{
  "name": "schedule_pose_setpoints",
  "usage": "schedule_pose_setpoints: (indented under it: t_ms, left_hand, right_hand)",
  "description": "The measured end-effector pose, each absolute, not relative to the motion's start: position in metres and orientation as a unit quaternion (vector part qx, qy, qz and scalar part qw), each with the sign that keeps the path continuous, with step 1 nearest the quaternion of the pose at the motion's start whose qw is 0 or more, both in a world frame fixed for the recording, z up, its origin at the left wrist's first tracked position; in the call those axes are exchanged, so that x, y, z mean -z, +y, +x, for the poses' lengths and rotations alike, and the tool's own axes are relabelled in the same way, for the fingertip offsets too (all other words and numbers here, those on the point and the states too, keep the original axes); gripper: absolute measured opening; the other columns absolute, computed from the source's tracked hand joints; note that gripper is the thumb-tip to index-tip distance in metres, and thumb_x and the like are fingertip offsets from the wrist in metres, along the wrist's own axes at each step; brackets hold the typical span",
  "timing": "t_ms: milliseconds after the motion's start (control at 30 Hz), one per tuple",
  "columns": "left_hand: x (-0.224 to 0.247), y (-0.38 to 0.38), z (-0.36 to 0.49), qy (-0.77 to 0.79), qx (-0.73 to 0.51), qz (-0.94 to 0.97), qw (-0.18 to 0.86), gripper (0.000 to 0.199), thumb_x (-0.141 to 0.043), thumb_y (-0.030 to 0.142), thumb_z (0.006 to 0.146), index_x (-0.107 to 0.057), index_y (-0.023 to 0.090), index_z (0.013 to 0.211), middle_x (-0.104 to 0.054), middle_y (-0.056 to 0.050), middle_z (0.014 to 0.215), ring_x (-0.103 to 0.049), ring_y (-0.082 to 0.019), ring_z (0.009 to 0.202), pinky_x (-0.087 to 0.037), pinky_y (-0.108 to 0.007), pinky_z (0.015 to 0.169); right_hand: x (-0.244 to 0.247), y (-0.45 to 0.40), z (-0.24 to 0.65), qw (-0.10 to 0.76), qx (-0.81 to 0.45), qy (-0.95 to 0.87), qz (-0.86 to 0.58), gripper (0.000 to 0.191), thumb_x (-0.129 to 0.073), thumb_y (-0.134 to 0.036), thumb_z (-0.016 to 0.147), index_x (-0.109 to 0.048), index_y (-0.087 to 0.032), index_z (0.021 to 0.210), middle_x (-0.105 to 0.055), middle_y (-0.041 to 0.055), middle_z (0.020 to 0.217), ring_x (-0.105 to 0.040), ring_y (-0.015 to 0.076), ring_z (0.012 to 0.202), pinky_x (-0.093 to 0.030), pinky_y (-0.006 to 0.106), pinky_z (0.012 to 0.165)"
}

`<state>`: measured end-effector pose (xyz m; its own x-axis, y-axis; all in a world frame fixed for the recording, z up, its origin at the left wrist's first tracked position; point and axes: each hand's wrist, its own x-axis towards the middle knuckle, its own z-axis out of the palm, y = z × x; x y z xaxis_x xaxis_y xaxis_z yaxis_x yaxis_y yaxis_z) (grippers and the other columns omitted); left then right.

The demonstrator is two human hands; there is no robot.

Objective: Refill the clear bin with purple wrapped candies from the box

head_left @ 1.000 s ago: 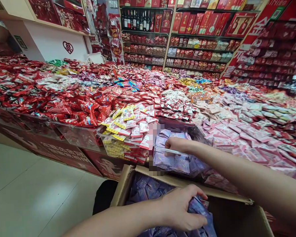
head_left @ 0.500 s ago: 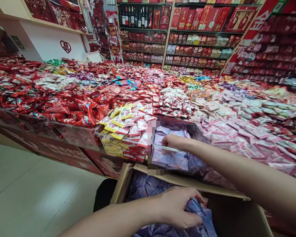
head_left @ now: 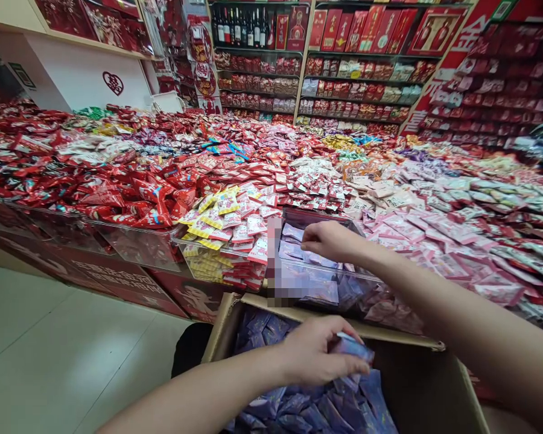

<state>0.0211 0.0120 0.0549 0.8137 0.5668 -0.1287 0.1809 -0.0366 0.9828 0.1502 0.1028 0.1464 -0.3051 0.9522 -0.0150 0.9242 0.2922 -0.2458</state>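
Observation:
My left hand (head_left: 319,352) grips a few purple candy packets (head_left: 350,349) between thumb and fingers, just above the open cardboard box (head_left: 416,343). More purple packets (head_left: 294,410) fill the left part of that box. Above the clear plastic bin (head_left: 294,263), my right hand (head_left: 332,241) has its fingers curled in; whether anything is in them is hidden. Purple packets (head_left: 321,289) lie in this bin, seen through its front wall. A blurred patch covers the bin's left edge.
Left of the bin are yellow and pink packets (head_left: 221,220) in another clear bin, then red packets (head_left: 149,193). Pink packets (head_left: 425,241) are heaped to the right. Behind the counter stand shelves with bottles (head_left: 239,29) and red boxes (head_left: 366,30). Tiled floor (head_left: 81,349) shows lower left.
My left hand has risen a little from the box's packets with some purple packets in its grip. My right hand has lifted out of the bin's front and shifted slightly farther back.

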Motion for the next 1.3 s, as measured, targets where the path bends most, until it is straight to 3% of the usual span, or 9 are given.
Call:
schedule_pose_setpoints:
  t_ms: [167,367,567,700,767,900,1000,1133,1300]
  left_hand:
    - [-0.060,0.021,0.020,0.240,-0.256,0.578,0.737,0.044,-0.065,0.034,0.066,-0.045,0.016,0.100,-0.047,0.005,0.062,-0.043,-0.005,0.050,-0.032,-0.017,0.049]
    - [-0.064,0.019,0.021,0.192,-0.203,0.575,0.769,0.063,-0.066,0.024,0.066,-0.029,0.019,0.117,-0.049,0.006,0.062,-0.048,-0.006,0.051,-0.036,-0.018,0.052]
    - [-0.060,0.018,0.022,0.213,-0.187,0.589,0.757,0.064,-0.063,0.026,0.070,-0.027,0.022,0.122,-0.056,0.001,0.067,-0.058,-0.014,0.057,-0.042,-0.023,0.052]
    - [-0.056,0.019,0.022,0.224,-0.172,0.639,0.715,0.062,-0.063,0.020,0.069,-0.030,0.021,0.122,-0.055,0.002,0.065,-0.059,-0.014,0.057,-0.044,-0.024,0.054]
    - [-0.057,0.017,0.022,0.219,-0.170,0.661,0.698,0.062,-0.062,0.017,0.069,-0.031,0.020,0.122,-0.056,0.001,0.066,-0.058,-0.014,0.058,-0.044,-0.024,0.056]
    - [-0.061,0.011,0.025,0.188,-0.180,0.633,0.729,0.058,-0.056,0.014,0.072,-0.031,0.022,0.123,-0.054,0.002,0.066,-0.057,-0.011,0.057,-0.045,-0.023,0.056]
    - [-0.062,0.009,0.024,0.183,-0.165,0.616,0.748,0.055,-0.054,0.013,0.074,-0.030,0.023,0.122,-0.053,0.003,0.068,-0.055,-0.007,0.050,-0.042,-0.016,0.048]
    - [-0.059,0.012,0.021,0.195,-0.163,0.621,0.741,0.047,-0.045,0.020,0.081,-0.025,0.020,0.124,-0.050,0.003,0.062,-0.054,-0.007,0.045,-0.035,-0.013,0.040]
    - [-0.060,0.016,0.017,0.182,-0.185,0.638,0.725,0.043,-0.045,0.023,0.083,-0.028,0.020,0.122,-0.049,0.004,0.063,-0.054,-0.007,0.048,-0.035,-0.013,0.042]
  right_hand:
    - [-0.151,0.011,0.159,0.228,-0.194,-0.752,-0.588,0.021,-0.048,-0.034,0.077,-0.061,-0.017,0.074,-0.062,0.0024,0.068,-0.053,0.0119,0.060,-0.038,0.020,0.054]
    - [-0.089,-0.046,0.162,0.366,-0.321,-0.612,-0.623,0.019,-0.051,-0.033,0.077,-0.061,-0.017,0.075,-0.061,0.0022,0.072,-0.053,0.0131,0.066,-0.040,0.022,0.061]
    - [-0.052,-0.057,0.165,0.568,-0.455,-0.370,-0.578,0.024,-0.053,-0.036,0.077,-0.050,-0.017,0.063,-0.043,-0.0047,0.051,-0.038,0.0069,0.047,-0.032,0.019,0.046]
    - [-0.047,-0.062,0.166,0.572,-0.439,-0.377,-0.581,0.017,-0.063,-0.031,0.068,-0.059,-0.019,0.080,-0.055,-0.0016,0.069,-0.048,0.0097,0.060,-0.038,0.020,0.055]
    - [-0.047,-0.064,0.165,0.592,-0.430,-0.357,-0.581,0.016,-0.065,-0.030,0.065,-0.062,-0.019,0.077,-0.058,-0.0008,0.074,-0.050,0.0115,0.066,-0.039,0.021,0.059]
    - [-0.048,-0.068,0.156,0.661,-0.519,-0.198,-0.505,0.014,-0.061,-0.035,0.068,-0.061,-0.022,0.070,-0.056,-0.0034,0.065,-0.049,0.0109,0.057,-0.041,0.023,0.055]
    - [-0.047,-0.072,0.151,0.659,-0.573,-0.130,-0.470,0.013,-0.060,-0.036,0.068,-0.060,-0.022,0.067,-0.056,-0.0039,0.064,-0.050,0.0121,0.056,-0.043,0.025,0.055]
    - [-0.045,-0.076,0.154,0.645,-0.583,-0.142,-0.473,0.014,-0.062,-0.036,0.067,-0.060,-0.022,0.069,-0.061,-0.0020,0.071,-0.054,0.0138,0.060,-0.044,0.026,0.055]
    - [-0.053,-0.081,0.163,0.603,-0.531,-0.191,-0.564,0.018,-0.066,-0.034,0.063,-0.060,-0.022,0.075,-0.060,-0.0015,0.063,-0.052,0.0120,0.053,-0.043,0.023,0.051]
